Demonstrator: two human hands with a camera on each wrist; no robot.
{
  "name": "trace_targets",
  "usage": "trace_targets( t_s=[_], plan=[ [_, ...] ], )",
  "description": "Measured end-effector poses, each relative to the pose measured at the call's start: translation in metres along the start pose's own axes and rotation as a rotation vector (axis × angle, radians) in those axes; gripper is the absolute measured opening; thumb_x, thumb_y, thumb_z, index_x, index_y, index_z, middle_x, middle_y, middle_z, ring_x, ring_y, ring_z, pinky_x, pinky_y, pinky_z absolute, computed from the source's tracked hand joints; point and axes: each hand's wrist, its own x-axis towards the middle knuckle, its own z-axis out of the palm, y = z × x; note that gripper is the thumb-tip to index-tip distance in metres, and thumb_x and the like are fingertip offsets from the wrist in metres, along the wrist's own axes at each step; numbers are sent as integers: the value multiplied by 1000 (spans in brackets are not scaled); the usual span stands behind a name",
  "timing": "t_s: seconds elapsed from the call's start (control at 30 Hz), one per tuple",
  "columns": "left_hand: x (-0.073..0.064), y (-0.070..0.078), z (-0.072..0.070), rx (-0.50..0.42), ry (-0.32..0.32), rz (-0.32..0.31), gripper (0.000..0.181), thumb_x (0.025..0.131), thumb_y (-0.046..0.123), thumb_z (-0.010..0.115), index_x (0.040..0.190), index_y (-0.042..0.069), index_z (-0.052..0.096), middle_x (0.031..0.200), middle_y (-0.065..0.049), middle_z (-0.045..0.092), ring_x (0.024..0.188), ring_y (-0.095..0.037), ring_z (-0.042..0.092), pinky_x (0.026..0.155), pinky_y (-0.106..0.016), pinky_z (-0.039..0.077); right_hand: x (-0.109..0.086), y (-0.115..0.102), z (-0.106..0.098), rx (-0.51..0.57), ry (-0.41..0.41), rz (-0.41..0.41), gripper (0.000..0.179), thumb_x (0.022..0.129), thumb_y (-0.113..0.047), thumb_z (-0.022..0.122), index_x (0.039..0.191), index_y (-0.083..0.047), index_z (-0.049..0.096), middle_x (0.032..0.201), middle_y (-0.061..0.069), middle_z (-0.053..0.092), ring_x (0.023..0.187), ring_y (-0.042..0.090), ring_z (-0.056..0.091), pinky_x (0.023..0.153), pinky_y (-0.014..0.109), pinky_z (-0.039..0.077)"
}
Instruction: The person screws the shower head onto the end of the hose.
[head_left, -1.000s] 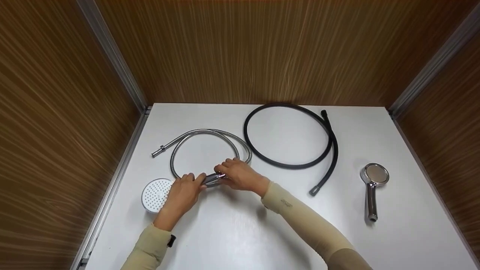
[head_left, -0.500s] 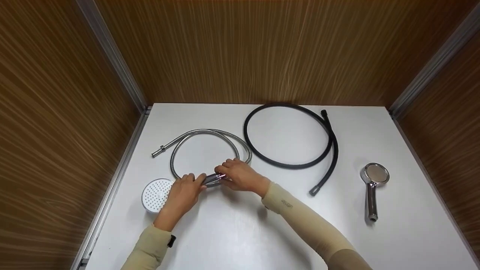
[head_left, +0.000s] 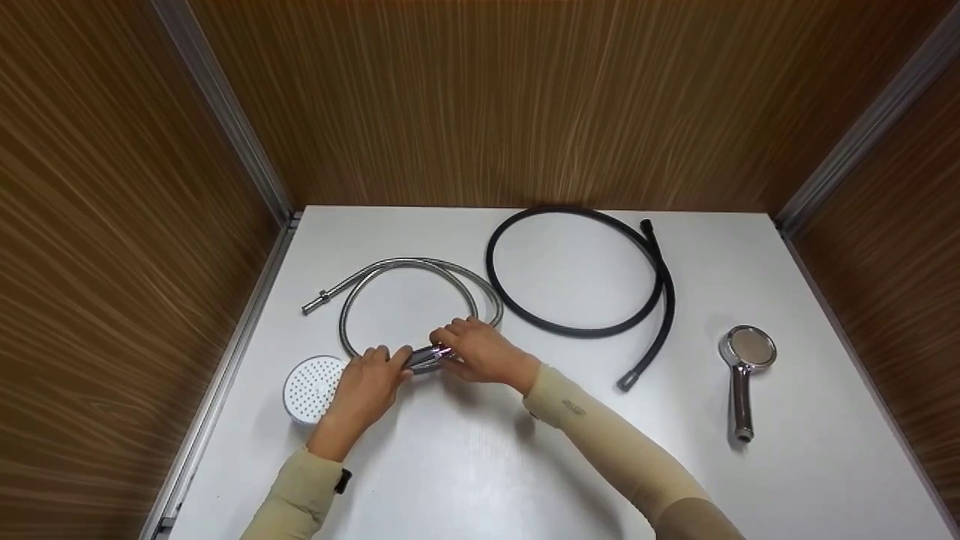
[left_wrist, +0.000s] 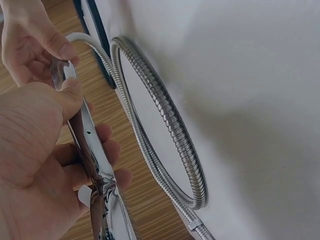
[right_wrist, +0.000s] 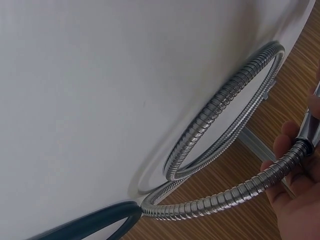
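A hand shower with a round, white, dotted face (head_left: 309, 390) is held above the table's left side. My left hand (head_left: 366, 384) grips its chrome handle (left_wrist: 86, 132), thumb on one side and fingers behind. At the handle's lower end, my right hand (head_left: 484, 351) pinches the chrome end fitting of a silver metal shower hose (head_left: 409, 262). In the right wrist view the ribbed hose (right_wrist: 215, 201) leads out of that fitting, with the right fingers (right_wrist: 285, 150) around it. The right fingers partly hide the joint, so how far the fitting sits on the handle cannot be told.
Behind and to the right lies a coiled black hose (head_left: 577, 330) with a grey end fitting. A second chrome hand shower (head_left: 742, 390) rests at the right. The silver hose's free end (head_left: 315, 301) points left. Wood-grain panels (head_left: 480, 105) enclose the white table (head_left: 480, 465).
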Motion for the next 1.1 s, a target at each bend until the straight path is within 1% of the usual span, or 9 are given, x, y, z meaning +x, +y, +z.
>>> trace_targets(
  t_s=[0.27,0.57,0.77,0.93,1.1],
  plan=[
    [0,-1,-1,0,-5,3,34,99,30,71,125,9,64,82,-15,61,71,-32,61,62,-45,52,1,0,-1,-11,-24,5,29,98,-27,73,121,-11,65,98,4,73,89,22,66,82,38,53],
    [0,-1,-1,-18,3,-9,33,99,30,70,124,9,65,81,-15,61,71,-32,61,61,-45,50,2,-2,-1,-38,-31,19,31,94,-23,78,118,-11,62,96,3,72,89,22,66,82,37,53],
    [-1,-1,-1,-10,1,-13,34,99,31,70,124,10,64,82,-16,61,72,-33,61,62,-46,50,2,-1,0,-29,-25,6,29,96,-24,75,120,-12,65,99,2,73,90,22,66,82,37,53],
    [-1,-1,-1,-8,8,-7,34,98,30,70,124,9,64,81,-16,61,71,-33,61,62,-45,50,2,0,0,-45,-29,-5,30,97,-26,73,122,-11,67,101,3,74,91,22,66,81,37,54],
    [-1,-2,-2,-8,14,-5,34,98,30,71,124,9,64,81,-16,61,71,-33,61,62,-45,50,3,-1,0,-47,-31,11,33,95,-25,76,122,-11,63,100,4,73,91,23,67,83,38,54]
  ],
)
